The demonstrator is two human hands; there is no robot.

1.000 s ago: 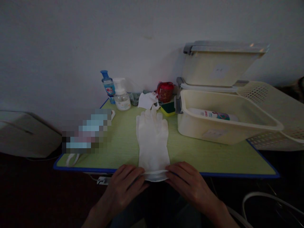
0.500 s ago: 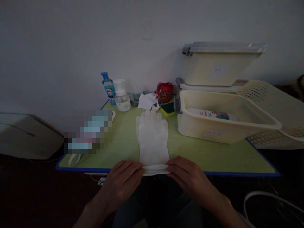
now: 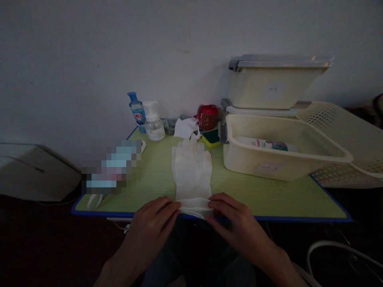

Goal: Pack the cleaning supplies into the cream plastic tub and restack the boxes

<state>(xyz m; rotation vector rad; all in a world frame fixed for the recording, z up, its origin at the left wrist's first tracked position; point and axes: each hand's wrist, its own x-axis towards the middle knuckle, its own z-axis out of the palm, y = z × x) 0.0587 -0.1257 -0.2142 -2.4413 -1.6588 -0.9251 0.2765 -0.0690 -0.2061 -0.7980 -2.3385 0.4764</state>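
Gloves [image 3: 193, 171] lie flat on table [image 3: 143, 187], fingers pointing far, cuffs at near edge within your reach. Your left hand [image 3: 152, 223] and right hand [image 3: 236, 221] pinch opposite cuff sides, fingertips clamped on fabric, likely keeping fold even and taut.

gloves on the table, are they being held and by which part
Yes: the white gloves are held at the cuff, left hand and right hand at opposite sides.

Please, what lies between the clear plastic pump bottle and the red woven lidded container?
Head view: a crumpled white sheet and a grey-green bundle.
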